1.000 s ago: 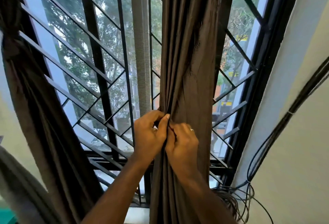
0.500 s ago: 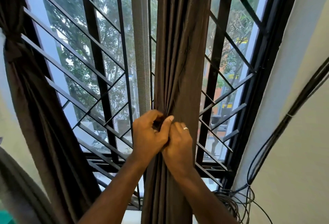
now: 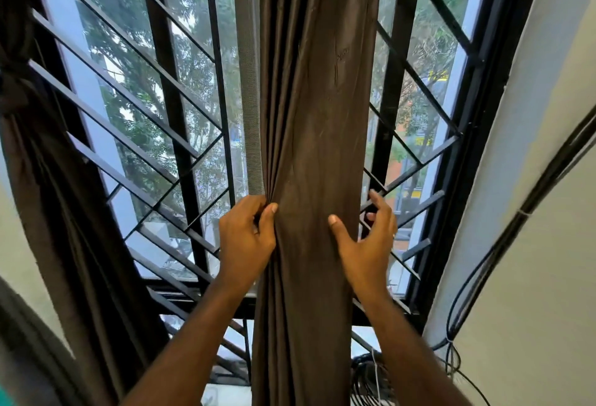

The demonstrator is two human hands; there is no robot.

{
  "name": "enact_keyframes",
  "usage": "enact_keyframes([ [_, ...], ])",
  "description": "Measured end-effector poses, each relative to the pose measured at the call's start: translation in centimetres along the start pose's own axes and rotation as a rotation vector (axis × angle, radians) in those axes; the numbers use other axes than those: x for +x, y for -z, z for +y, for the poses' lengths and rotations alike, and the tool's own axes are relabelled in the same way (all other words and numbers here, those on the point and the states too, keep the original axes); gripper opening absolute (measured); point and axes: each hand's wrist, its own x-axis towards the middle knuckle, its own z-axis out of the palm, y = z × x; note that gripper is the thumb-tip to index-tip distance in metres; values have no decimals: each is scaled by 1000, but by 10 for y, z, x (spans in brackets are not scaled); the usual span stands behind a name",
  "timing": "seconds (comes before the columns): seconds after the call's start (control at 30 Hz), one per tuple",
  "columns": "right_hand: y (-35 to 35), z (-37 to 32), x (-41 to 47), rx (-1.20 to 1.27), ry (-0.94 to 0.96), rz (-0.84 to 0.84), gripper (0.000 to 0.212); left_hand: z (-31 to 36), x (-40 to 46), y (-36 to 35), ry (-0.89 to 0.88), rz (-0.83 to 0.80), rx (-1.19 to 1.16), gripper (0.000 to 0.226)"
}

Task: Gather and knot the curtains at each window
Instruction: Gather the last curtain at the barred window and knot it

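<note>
A brown curtain (image 3: pixel 316 115) hangs straight down the middle of the barred window, gathered into a narrow column. My left hand (image 3: pixel 246 238) pinches the bunched folds on the curtain's left edge. My right hand (image 3: pixel 366 241) is at the curtain's right edge, thumb on the front of the cloth and fingers spread apart behind it. A second brown curtain (image 3: pixel 42 164) hangs at the far left, with a knot (image 3: pixel 13 89) tied in it.
Black window bars (image 3: pixel 174 115) and a dark frame (image 3: pixel 477 135) stand behind the curtain. A grey mesh strip (image 3: pixel 250 83) runs beside its left edge. Black cables (image 3: pixel 522 212) run down the right wall to a tangle (image 3: pixel 371 376) by the sill.
My right hand has left my left hand and moved right to the curtain's right edge, fingers opening. The curtain column now looks wider. My left hand keeps its pinch.
</note>
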Motion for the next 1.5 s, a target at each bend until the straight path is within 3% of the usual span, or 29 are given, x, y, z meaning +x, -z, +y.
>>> enact_keyframes([
  [0.07, -1, 3, 14, 167, -170, -139, 61, 0, 0, -2, 2, -15, -5, 26],
  [0.13, -3, 5, 17, 207, -171, -196, 36, -1, -1, -3, 10, -14, -6, 27],
  [0.23, -3, 10, 10, 112, -121, 29, 11, -3, 2, -3, 22, 2, -4, 23],
  [0.33, -3, 5, 0, 43, 31, 182, 11, -6, 5, -3, 10, 13, 29, 20],
  [0.43, -8, -6, -19, -51, 243, 147, 9, -6, 3, -5, -4, 30, 57, 16],
  [0.53, -13, -17, -33, -66, 271, 176, 6, -1, 1, -10, -30, 36, 89, 14],
  [0.67, -27, -32, -52, -119, 485, 9, 4, 1, -2, -12, -51, -8, 82, 13],
  [0.8, -35, -36, -53, -154, 433, 7, 11, 4, -3, -10, -71, -5, 88, 14],
  [1.1, -41, -35, -56, -61, 381, -60, 11, 18, -8, -2, 25, -43, -130, 14],
  [1.27, -43, -38, -54, -120, 424, -75, 17, 24, -4, 0, -5, -72, -134, 24],
  [1.4, -30, -35, -52, -56, 522, -188, 8, 16, -1, 4, 35, -47, -111, 21],
  [1.5, -14, -23, -44, 92, 299, -33, 19, 12, 0, 11, 69, -50, -134, 20],
])
